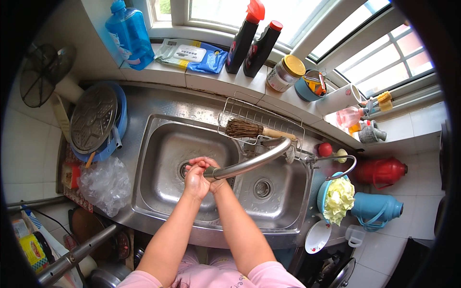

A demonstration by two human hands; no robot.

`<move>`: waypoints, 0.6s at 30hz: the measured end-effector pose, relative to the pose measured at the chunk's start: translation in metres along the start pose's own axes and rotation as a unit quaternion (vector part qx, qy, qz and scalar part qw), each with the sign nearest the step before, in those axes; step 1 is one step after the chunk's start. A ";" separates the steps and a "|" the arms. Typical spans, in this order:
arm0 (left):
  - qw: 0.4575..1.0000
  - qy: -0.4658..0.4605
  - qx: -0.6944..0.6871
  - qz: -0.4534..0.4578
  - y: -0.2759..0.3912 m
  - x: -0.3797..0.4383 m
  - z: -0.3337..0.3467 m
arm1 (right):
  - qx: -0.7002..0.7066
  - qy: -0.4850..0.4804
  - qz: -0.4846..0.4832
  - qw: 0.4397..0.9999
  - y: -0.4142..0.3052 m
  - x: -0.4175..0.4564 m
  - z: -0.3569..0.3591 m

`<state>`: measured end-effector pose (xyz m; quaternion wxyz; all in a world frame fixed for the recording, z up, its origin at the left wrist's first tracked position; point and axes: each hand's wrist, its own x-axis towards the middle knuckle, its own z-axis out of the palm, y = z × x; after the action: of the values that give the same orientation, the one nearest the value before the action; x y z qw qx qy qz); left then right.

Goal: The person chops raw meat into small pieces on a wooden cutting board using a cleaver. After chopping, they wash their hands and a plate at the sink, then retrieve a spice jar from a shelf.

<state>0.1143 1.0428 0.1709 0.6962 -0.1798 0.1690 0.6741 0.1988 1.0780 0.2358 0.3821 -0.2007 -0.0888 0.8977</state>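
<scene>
Over the left bowl of a stainless steel double sink (158, 180), my two hands meet under the spout of a metal faucet (257, 162). My left hand (197, 180) and my right hand (216, 183) press together palm to palm, their fingers partly overlapping and pointing away from me; which hand lies on top is hard to tell. Neither hand shows an object in it. The spout's end hides part of the fingers. Beneath them is the left drain (184, 170), partly covered. A brush with a wooden handle (245, 129) rests on the wire rack (230, 108) behind the faucet.
A clear plastic bag (106, 187) and a perforated metal steamer plate (94, 118) on blue basins stand left. Right are a blue colander (322, 196) of cut cabbage (338, 201), a white dish (317, 237), a thin curved tap (351, 162) and two thermos flasks. Bottles line the windowsill.
</scene>
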 end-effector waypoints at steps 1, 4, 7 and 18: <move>1.000 0.012 -0.006 0.005 -0.005 0.001 0.011 | 0.104 0.026 -0.049 0.993 0.012 -0.006 0.022; 0.997 0.053 -0.042 0.021 -0.007 -0.008 0.076 | 0.093 0.231 -0.058 0.967 0.040 -0.016 0.048; 0.903 0.036 0.418 0.097 -0.029 -0.031 0.080 | 0.004 0.332 -0.056 0.942 0.027 -0.004 0.011; 0.906 0.008 0.416 -0.077 -0.037 -0.061 0.083 | -0.215 0.336 -0.197 0.896 0.010 0.004 -0.010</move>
<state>0.1484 1.0277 0.2740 0.7563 0.1081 0.4256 0.4850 0.1942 1.0738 0.2222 0.5057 -0.5459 -0.1843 0.6421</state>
